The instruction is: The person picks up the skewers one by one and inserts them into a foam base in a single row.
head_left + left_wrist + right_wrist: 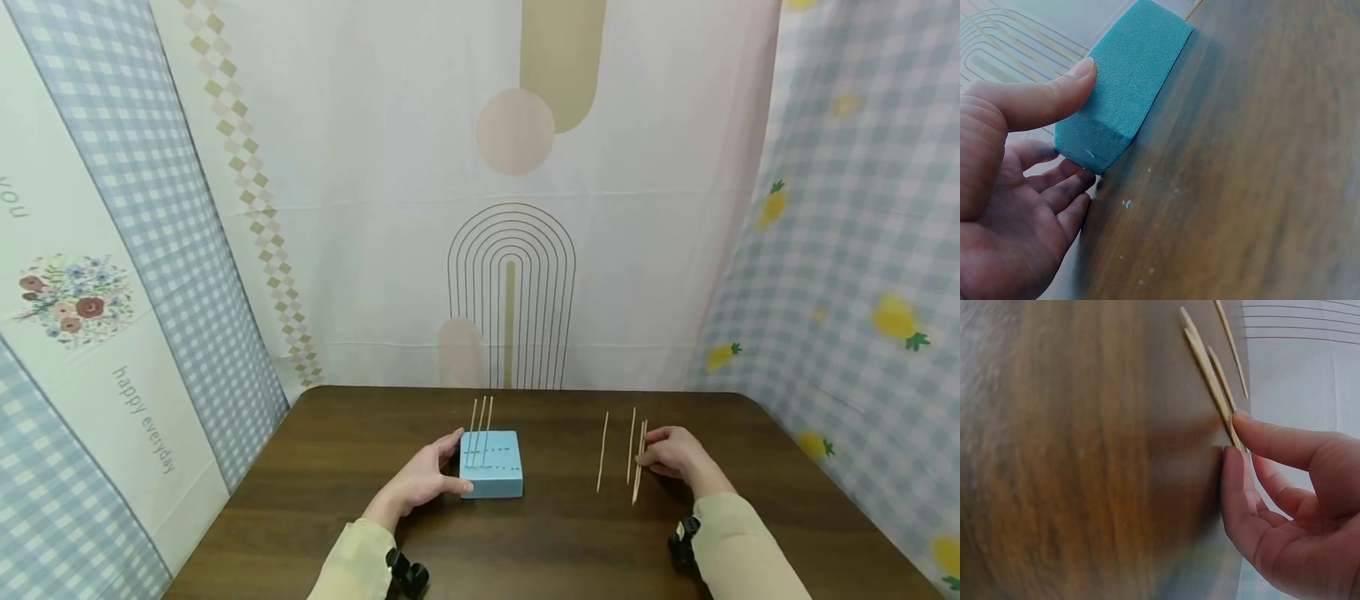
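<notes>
My left hand (420, 479) grips the block (501, 465) on the desk (558, 533), likely light, dentable foam, best held by its sides. My right hand (677, 452) pinches at sticks (1212, 384) right of the block, probably stiff but snappable; I'd take them mid-length.

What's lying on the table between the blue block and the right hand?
The head view shows two separate thin sticks on the wooden tabletop, before the pair that the right hand pinches.
</notes>
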Action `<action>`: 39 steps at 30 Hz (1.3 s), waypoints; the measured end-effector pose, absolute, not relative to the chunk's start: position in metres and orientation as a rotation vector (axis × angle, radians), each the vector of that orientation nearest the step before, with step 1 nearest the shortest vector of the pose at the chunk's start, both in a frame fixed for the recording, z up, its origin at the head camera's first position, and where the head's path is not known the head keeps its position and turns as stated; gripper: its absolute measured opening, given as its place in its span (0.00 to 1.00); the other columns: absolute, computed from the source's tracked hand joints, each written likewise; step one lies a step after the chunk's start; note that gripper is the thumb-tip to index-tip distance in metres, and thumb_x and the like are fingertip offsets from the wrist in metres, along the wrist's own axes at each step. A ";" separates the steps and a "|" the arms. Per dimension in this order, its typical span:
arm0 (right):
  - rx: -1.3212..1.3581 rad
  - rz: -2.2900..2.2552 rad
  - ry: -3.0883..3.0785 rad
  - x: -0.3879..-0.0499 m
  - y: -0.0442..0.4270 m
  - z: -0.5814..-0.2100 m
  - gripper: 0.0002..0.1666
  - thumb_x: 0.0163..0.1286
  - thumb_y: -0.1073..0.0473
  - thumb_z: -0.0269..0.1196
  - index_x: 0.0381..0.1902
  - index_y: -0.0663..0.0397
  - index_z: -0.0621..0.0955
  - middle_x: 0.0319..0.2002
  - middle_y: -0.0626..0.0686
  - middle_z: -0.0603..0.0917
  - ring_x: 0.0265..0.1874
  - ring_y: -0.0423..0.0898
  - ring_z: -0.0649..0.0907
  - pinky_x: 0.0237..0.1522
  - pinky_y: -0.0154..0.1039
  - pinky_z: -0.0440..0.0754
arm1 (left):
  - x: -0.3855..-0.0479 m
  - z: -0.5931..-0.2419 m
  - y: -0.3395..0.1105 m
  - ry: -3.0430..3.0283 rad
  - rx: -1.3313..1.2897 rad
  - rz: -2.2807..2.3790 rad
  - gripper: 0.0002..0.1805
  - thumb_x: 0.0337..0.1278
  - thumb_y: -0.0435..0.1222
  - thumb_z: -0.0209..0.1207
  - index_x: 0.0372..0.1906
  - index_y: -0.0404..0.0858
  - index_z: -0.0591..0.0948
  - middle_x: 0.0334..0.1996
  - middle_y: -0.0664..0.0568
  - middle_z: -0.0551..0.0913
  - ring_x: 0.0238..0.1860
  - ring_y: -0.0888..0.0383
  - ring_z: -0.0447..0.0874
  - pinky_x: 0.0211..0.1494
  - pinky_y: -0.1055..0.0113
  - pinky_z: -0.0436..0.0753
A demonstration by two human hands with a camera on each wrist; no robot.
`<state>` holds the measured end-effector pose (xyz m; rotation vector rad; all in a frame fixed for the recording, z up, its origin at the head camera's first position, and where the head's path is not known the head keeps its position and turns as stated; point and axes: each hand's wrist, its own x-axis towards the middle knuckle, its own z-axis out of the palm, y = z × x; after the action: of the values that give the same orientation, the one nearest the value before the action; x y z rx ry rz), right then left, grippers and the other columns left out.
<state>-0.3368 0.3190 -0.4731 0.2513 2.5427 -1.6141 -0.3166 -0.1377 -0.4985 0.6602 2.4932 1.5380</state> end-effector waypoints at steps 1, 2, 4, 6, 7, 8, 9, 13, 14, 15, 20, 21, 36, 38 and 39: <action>0.255 -1.609 2.551 -0.336 0.319 -0.473 0.34 0.63 0.74 0.72 0.63 0.82 0.71 0.51 0.70 0.79 0.36 0.44 0.84 0.40 0.38 0.88 | -0.317 -0.498 -0.138 2.491 0.661 1.540 0.57 0.54 0.34 0.78 0.84 0.28 0.58 0.80 0.31 0.63 0.80 0.32 0.61 0.79 0.36 0.61; 0.258 -1.606 2.556 -0.336 0.319 -0.472 0.34 0.63 0.75 0.72 0.63 0.83 0.71 0.51 0.71 0.79 0.36 0.44 0.84 0.40 0.38 0.88 | -0.317 -0.498 -0.137 2.490 0.664 1.542 0.57 0.54 0.34 0.78 0.84 0.28 0.58 0.80 0.30 0.63 0.80 0.32 0.61 0.79 0.36 0.61; 0.263 -1.605 2.555 -0.334 0.320 -0.472 0.33 0.64 0.76 0.71 0.64 0.83 0.71 0.50 0.71 0.80 0.35 0.44 0.84 0.40 0.38 0.89 | -0.318 -0.498 -0.137 2.483 0.669 1.548 0.57 0.54 0.34 0.78 0.84 0.28 0.57 0.80 0.30 0.62 0.80 0.32 0.61 0.79 0.37 0.61; 0.270 -1.602 2.551 -0.332 0.321 -0.472 0.33 0.64 0.76 0.69 0.64 0.84 0.70 0.48 0.71 0.81 0.34 0.44 0.85 0.40 0.39 0.89 | -0.319 -0.498 -0.136 2.478 0.675 1.553 0.57 0.54 0.34 0.78 0.84 0.28 0.57 0.80 0.30 0.62 0.80 0.32 0.61 0.79 0.37 0.61; 0.272 -1.600 2.548 -0.332 0.322 -0.471 0.33 0.64 0.76 0.69 0.64 0.84 0.70 0.48 0.70 0.81 0.33 0.44 0.85 0.40 0.39 0.89 | -0.319 -0.498 -0.136 2.473 0.672 1.556 0.57 0.54 0.34 0.78 0.84 0.28 0.57 0.80 0.30 0.62 0.80 0.32 0.60 0.79 0.37 0.61; 0.278 -1.604 2.541 -0.331 0.322 -0.471 0.33 0.64 0.76 0.69 0.64 0.84 0.70 0.47 0.70 0.81 0.33 0.44 0.86 0.40 0.39 0.89 | -0.319 -0.499 -0.136 2.474 0.671 1.556 0.57 0.54 0.34 0.78 0.84 0.28 0.58 0.80 0.29 0.62 0.80 0.32 0.60 0.79 0.37 0.61; 0.286 -1.602 2.539 -0.331 0.322 -0.470 0.33 0.64 0.76 0.69 0.64 0.83 0.70 0.46 0.69 0.81 0.33 0.45 0.86 0.40 0.39 0.89 | -0.319 -0.499 -0.136 2.474 0.669 1.556 0.57 0.54 0.34 0.78 0.84 0.28 0.58 0.80 0.29 0.62 0.80 0.32 0.60 0.79 0.36 0.61; 0.336 -1.578 2.552 -0.333 0.321 -0.469 0.34 0.61 0.74 0.71 0.63 0.82 0.72 0.48 0.69 0.81 0.33 0.45 0.86 0.39 0.39 0.89 | -0.319 -0.498 -0.136 2.479 0.670 1.555 0.57 0.54 0.33 0.78 0.84 0.28 0.58 0.80 0.29 0.63 0.79 0.31 0.61 0.79 0.36 0.61; 0.345 -1.564 2.561 -0.334 0.321 -0.469 0.35 0.61 0.73 0.72 0.63 0.82 0.73 0.49 0.69 0.80 0.33 0.45 0.86 0.39 0.39 0.89 | -0.319 -0.498 -0.136 2.480 0.672 1.555 0.57 0.54 0.33 0.78 0.84 0.28 0.58 0.80 0.29 0.63 0.79 0.31 0.61 0.79 0.36 0.61; 0.360 -1.557 2.568 -0.334 0.321 -0.470 0.35 0.60 0.73 0.73 0.63 0.81 0.73 0.49 0.69 0.80 0.33 0.45 0.86 0.38 0.39 0.90 | -0.318 -0.498 -0.137 2.480 0.674 1.555 0.57 0.54 0.33 0.78 0.84 0.28 0.58 0.80 0.29 0.63 0.79 0.31 0.61 0.79 0.36 0.61; 0.391 -1.530 2.593 -0.335 0.318 -0.469 0.34 0.56 0.76 0.72 0.60 0.81 0.74 0.45 0.68 0.80 0.32 0.46 0.85 0.37 0.40 0.90 | -0.315 -0.498 -0.138 2.484 0.681 1.545 0.57 0.54 0.33 0.78 0.84 0.28 0.58 0.80 0.29 0.62 0.80 0.31 0.60 0.79 0.36 0.61; 0.402 -1.538 2.588 -0.335 0.317 -0.470 0.33 0.55 0.76 0.72 0.59 0.80 0.74 0.44 0.68 0.80 0.31 0.46 0.85 0.37 0.40 0.90 | -0.315 -0.498 -0.139 2.482 0.678 1.543 0.57 0.54 0.33 0.78 0.84 0.28 0.58 0.80 0.29 0.62 0.80 0.31 0.60 0.79 0.36 0.61; 0.423 -1.619 2.544 -0.324 0.311 -0.471 0.36 0.54 0.80 0.68 0.62 0.83 0.71 0.43 0.69 0.79 0.30 0.47 0.85 0.36 0.41 0.90 | -0.310 -0.498 -0.141 2.456 0.664 1.562 0.57 0.54 0.32 0.78 0.84 0.27 0.57 0.80 0.29 0.62 0.80 0.32 0.60 0.79 0.36 0.61; 0.426 -1.627 2.535 -0.322 0.311 -0.466 0.37 0.55 0.80 0.67 0.64 0.83 0.70 0.44 0.69 0.79 0.30 0.48 0.86 0.37 0.41 0.90 | -0.311 -0.497 -0.141 2.457 0.669 1.562 0.57 0.54 0.32 0.78 0.84 0.28 0.57 0.80 0.30 0.62 0.80 0.32 0.60 0.79 0.36 0.61; 0.423 -1.625 2.533 -0.322 0.311 -0.464 0.37 0.55 0.79 0.66 0.65 0.83 0.70 0.44 0.69 0.79 0.30 0.48 0.86 0.37 0.41 0.90 | -0.312 -0.496 -0.141 2.459 0.672 1.564 0.56 0.54 0.32 0.78 0.84 0.28 0.57 0.80 0.30 0.62 0.80 0.33 0.60 0.79 0.36 0.62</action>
<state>-0.3218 0.3105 -0.4636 0.4229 2.5330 -1.6252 -0.3117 -0.1412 -0.4957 0.6720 2.4585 1.5635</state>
